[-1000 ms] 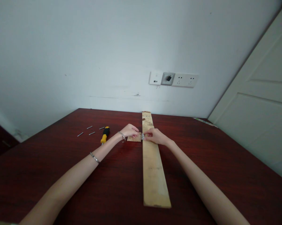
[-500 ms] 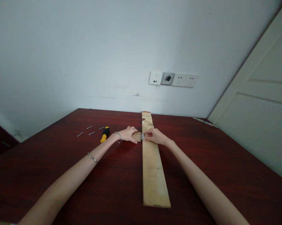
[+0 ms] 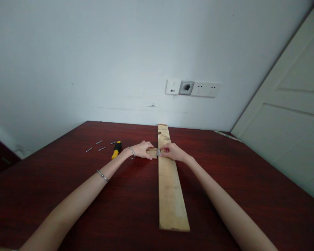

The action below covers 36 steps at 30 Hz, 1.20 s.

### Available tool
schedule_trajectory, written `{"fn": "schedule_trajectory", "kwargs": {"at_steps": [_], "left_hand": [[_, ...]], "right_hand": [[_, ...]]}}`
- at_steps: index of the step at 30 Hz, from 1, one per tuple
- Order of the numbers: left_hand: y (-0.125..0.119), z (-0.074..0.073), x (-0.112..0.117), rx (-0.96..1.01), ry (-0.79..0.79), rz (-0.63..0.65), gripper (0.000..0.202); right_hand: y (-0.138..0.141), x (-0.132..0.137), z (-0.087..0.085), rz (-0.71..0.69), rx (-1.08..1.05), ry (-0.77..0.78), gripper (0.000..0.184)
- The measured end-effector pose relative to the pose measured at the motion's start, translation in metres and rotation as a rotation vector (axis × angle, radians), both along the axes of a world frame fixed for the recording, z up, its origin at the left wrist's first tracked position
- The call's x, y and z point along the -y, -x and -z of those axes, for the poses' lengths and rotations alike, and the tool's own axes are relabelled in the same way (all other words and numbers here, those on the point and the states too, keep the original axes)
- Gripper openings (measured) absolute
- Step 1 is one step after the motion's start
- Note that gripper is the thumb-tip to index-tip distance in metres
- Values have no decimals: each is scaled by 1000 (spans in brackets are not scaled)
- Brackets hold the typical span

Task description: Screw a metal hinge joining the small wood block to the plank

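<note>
A long pale wooden board (image 3: 172,195) lies lengthwise on the dark red table (image 3: 136,209). Against its left edge sits a small wooden block (image 3: 153,153), which my left hand (image 3: 143,150) grips between thumb and fingers. Where block and board meet there is a small metal hinge (image 3: 159,152). My right hand (image 3: 174,152) rests over the board, its fingers closed in a pinch on the hinge; the fingertips partly cover it. Just left of my left wrist lies a yellow and black screwdriver (image 3: 116,150).
Several screws (image 3: 101,149) lie loose at the left of the screwdriver. The far end of the board reaches the white wall (image 3: 120,62), which carries sockets (image 3: 205,89). A thin strip (image 3: 228,136) lies at the back right, near a white door (image 3: 290,115).
</note>
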State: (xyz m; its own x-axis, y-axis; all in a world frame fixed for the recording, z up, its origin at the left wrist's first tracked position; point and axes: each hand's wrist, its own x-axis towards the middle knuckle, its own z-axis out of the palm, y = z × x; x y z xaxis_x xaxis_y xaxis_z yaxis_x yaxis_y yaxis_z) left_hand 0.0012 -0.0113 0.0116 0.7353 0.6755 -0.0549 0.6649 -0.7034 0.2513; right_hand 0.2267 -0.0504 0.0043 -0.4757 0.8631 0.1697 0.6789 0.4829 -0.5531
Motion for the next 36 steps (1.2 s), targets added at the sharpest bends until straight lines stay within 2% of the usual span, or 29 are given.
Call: {"fn": "schedule_trajectory", "kwargs": {"at_steps": [21, 36], "left_hand": [[1, 3, -3, 4, 3, 45, 66], [5, 7, -6, 50, 16, 47, 67]], "right_hand": [[0, 1, -1, 0, -4, -2, 32], [-7, -3, 5, -8, -88, 49, 35]]}}
